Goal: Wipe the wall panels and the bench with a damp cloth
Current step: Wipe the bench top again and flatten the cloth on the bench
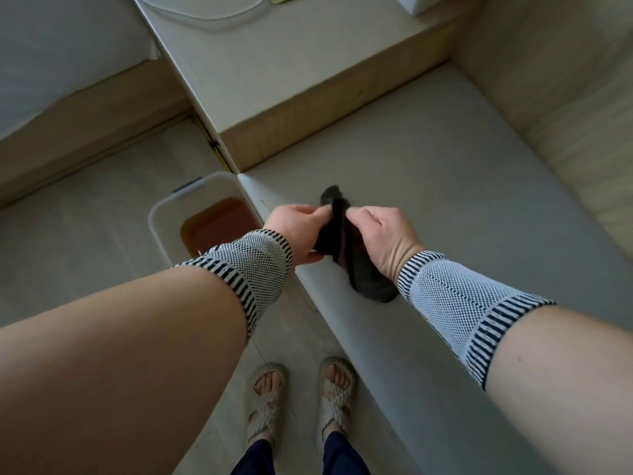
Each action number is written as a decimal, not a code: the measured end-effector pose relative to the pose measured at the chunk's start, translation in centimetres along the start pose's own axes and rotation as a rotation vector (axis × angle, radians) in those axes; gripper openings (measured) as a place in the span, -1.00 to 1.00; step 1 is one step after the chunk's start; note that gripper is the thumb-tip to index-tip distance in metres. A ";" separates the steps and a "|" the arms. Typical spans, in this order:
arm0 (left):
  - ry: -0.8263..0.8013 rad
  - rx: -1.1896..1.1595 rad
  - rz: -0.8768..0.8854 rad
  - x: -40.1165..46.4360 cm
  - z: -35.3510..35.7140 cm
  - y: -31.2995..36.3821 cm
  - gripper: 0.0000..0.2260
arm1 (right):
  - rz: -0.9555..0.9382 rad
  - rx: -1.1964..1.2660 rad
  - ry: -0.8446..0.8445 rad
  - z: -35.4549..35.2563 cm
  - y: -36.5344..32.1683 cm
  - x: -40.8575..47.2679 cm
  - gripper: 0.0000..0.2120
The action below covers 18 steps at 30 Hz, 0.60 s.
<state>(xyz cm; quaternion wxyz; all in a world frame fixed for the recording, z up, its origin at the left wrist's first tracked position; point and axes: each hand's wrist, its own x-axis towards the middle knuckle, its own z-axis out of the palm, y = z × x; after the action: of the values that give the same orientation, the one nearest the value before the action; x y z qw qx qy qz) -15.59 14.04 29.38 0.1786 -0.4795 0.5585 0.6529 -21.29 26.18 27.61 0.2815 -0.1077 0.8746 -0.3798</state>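
Two hands work one dark cloth (346, 248) over the front edge of a pale padded bench (462, 186). The left hand (298, 231) pinches the cloth's upper fold, fingers (313, 210) curled round it; the right hand (383, 234) grips the same fold from the other side, its fingers bent down into the fabric. The lower end of the cloth hangs below the right wrist and appears to rest on the rounded front edge of the tabletop. Both forearms wear knitted striped wrist sleeves (455, 303).

A white plastic bucket (161, 217) holding brown water (219, 224) stands on the floor, just beside the bench's corner. Wood-grain wall panels (555, 97) rise behind and to the right of the seat, and a raised pale ledge (274, 66) with a wooden face (342, 101) closes the far end. A white cord (205, 15) lies on that ledge. The person's sandalled feet (301, 389) stand close to the bench front.

By the look of it, the step in hand is readying the cloth, folding or bunching it into a pad, rather than wiping; no surface is under a flat cloth yet. Whether the cloth is wet cannot be told from this view. The next move probably calls for one hand to take the folded cloth alone, press it flat on the seat or a panel, and draw it across in even strokes.
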 end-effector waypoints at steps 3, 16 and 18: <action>-0.028 0.106 0.021 -0.4 0.4 0.2 -0.93 | 0.190 0.172 -0.063 0.2 0.4 0.6 -0.59; 0.550 0.302 0.665 -3.5 -1.7 6.7 -0.74 | -0.250 -0.199 0.593 -9.7 -3.7 1.6 -0.81; 0.407 0.725 0.578 -3.6 -1.6 4.6 -0.73 | -0.219 -0.443 0.378 -9.2 -1.1 0.3 -0.73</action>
<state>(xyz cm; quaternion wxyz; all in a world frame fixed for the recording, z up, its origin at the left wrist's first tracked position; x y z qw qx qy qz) -16.73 12.29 35.08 0.0333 -0.3300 0.8826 0.3330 -26.85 30.78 33.35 0.0409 -0.1875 0.9562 -0.2212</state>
